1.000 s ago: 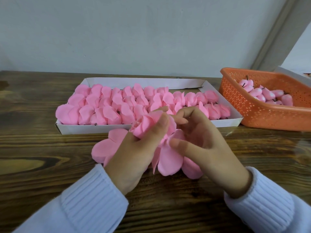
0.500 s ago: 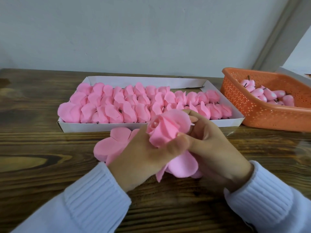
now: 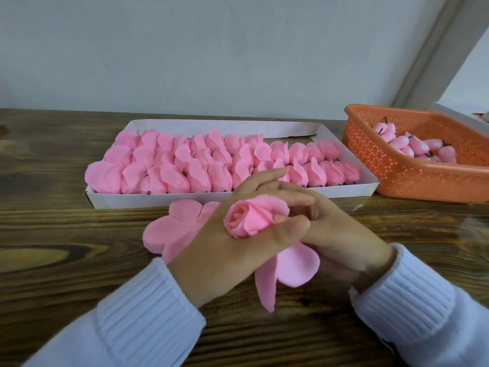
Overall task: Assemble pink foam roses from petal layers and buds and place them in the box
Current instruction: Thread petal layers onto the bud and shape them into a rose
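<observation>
Dark brown wood, heavily grained and knotted, made up the table that filled the lower frame from edge to edge. A plain pale grey wall rose behind it across the top, and a slanted grey trim strip cut the upper right corner.

At centre frame my left hand gripped a pink foam rose, thumb curled across its side and the coiled centre facing up and left. My right hand met it from the right, fingers curled and pinching the rose's outer petal. Two loose pink petals hung below my hands.

Left of my left hand, a stack of flat pink foam petal layers lay on the wood, just in front of the shallow white cardboard box. That box sat mid-frame, packed with rows of finished pink roses. At the right edge an orange perforated plastic basket stood just beside the box and held pink buds with dark stems. White ribbed sleeves covered both my wrists in the lower corners.
</observation>
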Demonstrator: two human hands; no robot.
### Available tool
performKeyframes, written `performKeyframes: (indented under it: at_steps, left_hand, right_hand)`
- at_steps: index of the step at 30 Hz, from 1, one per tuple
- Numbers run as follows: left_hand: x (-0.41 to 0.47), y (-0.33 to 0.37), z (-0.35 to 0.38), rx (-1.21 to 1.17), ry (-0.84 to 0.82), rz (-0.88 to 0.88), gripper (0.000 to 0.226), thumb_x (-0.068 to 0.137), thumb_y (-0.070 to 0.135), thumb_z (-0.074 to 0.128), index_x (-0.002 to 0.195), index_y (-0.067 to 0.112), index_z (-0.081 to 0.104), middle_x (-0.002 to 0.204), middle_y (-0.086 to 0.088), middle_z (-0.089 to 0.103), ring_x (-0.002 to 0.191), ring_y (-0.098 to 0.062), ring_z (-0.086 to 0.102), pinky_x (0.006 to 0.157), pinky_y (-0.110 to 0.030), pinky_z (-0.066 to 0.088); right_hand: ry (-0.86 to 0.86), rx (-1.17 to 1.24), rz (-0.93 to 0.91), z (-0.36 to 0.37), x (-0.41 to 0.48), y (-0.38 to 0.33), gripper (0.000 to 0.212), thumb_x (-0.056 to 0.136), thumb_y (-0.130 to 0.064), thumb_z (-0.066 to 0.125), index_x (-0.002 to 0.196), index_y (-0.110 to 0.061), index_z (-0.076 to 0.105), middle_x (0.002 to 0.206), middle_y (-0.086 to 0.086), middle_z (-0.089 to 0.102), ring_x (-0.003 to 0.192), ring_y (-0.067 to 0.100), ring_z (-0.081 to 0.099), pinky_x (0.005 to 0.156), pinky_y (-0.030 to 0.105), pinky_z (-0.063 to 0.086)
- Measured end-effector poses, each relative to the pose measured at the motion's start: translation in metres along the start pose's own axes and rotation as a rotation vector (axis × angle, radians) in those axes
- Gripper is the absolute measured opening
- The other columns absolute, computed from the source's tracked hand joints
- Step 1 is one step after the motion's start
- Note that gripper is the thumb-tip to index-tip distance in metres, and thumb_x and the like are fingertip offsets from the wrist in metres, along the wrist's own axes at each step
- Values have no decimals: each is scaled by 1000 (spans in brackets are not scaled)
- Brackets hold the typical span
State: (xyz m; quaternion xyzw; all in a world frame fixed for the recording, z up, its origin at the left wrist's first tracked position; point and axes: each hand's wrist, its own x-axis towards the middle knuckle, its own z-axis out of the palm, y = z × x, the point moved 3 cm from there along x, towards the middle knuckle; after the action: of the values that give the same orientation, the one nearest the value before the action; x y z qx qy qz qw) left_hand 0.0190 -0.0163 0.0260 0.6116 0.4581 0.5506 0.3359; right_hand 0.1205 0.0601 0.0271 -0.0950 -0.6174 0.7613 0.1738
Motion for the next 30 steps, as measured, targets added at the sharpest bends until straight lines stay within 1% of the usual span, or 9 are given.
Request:
performKeyframes:
  at_steps: [3, 7, 9, 12, 18, 20, 22, 26, 30]
  left_hand:
    - [0, 1, 0, 10, 37, -10, 18, 75, 52, 56, 74, 49, 73, 105, 4, 70, 125, 2, 49, 101, -9, 34]
    - [1, 1, -5, -91, 114, 47, 21, 80, 48, 53, 87, 42, 72, 68, 25, 68, 72, 11, 64, 51, -20, 44]
    - [7, -7, -9, -104, 152, 27, 25, 78, 51, 54, 97, 45, 69, 89, 26, 71, 91, 11, 64, 74, -14, 50]
    - [16, -26, -15, -149, 211, -53, 33, 67, 61, 58, 97, 53, 68, 111, 25, 68, 119, -2, 57, 108, -39, 38]
    - [13, -31, -10, -223, 220, -91, 52, 62, 72, 71, 108, 50, 65, 121, 5, 67, 117, -14, 60, 104, -43, 42]
    - [9, -27, -9, -189, 228, -88, 27, 72, 59, 70, 93, 42, 70, 91, 15, 74, 80, 1, 65, 74, -21, 51]
    - [4, -19, -7, -138, 226, -68, 8, 79, 43, 65, 80, 36, 68, 57, 23, 64, 48, 5, 55, 45, -6, 37]
    - [0, -12, -2, -70, 86, -56, 14, 85, 31, 64, 97, 33, 71, 94, 13, 74, 93, 0, 67, 77, -11, 49]
    - [0, -11, 2, -70, 33, -76, 23, 85, 24, 62, 107, 25, 68, 104, -2, 73, 102, -13, 67, 93, -28, 52]
  right_hand:
    - [33, 31, -2, 0, 0, -3, 44, 77, 5, 68, 117, 8, 51, 100, 13, 68, 94, 22, 67, 81, 27, 54]
    - [141, 107, 41, -8, 0, -2, 42, 78, -15, 67, 116, 1, 58, 104, 16, 67, 96, 27, 63, 81, 33, 53]
    - [299, 31, 60, -16, 0, 1, 40, 76, -18, 68, 110, 1, 59, 98, 18, 66, 91, 30, 58, 75, 35, 50]
    - [480, -74, -39, -20, -2, -1, 37, 66, -17, 71, 100, -8, 61, 85, 13, 71, 79, 26, 62, 69, 35, 48]
    - [560, -480, -411, -9, -9, -16, 33, 80, 5, 70, 102, -14, 56, 76, 2, 74, 66, 10, 68, 62, 20, 53]
    - [568, -561, -508, -3, -12, -18, 34, 79, 2, 71, 101, -18, 55, 78, 1, 74, 67, 12, 68, 62, 19, 51]
    - [578, -613, -570, 1, -14, -20, 34, 77, -3, 71, 101, -20, 54, 79, -1, 74, 69, 12, 69, 61, 21, 49]
    - [592, -634, -622, 4, -16, -21, 39, 74, -4, 73, 102, -23, 53, 79, -3, 73, 68, 14, 69, 59, 28, 52]
    - [626, -654, -632, 1, -16, -20, 40, 72, -3, 75, 101, -22, 55, 76, -4, 71, 64, 8, 65, 59, 16, 46]
